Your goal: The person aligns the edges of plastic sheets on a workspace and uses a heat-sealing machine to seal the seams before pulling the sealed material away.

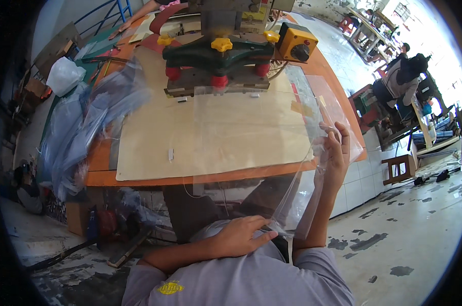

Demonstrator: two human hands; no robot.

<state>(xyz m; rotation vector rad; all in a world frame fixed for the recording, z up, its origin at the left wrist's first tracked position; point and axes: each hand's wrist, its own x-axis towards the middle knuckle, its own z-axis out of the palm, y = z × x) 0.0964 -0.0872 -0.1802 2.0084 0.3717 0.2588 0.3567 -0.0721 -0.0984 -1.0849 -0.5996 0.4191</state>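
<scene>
A clear plastic sheet (241,137) stretches from under the press head, across a cream board (154,132), and down over the table's front edge to my lap. My right hand (335,148) is raised at the board's right side, its curled fingers closed on the sheet's right part. My left hand (243,235) rests low before my belly, thumb and fingers at the sheet's near corner, closed on it. Just beyond the sheet stands the press head (218,56), dark green with yellow knobs and red posts. Small pale tabs (170,154) sit on the board.
Crumpled clear plastic (80,127) hangs over the left edge of the orange table (131,177). A yellow control box (296,43) with a black knob is right of the press. Another person's hand (119,29) rests at the far left. A person (402,76) sits at the right, near a wooden stool (399,168).
</scene>
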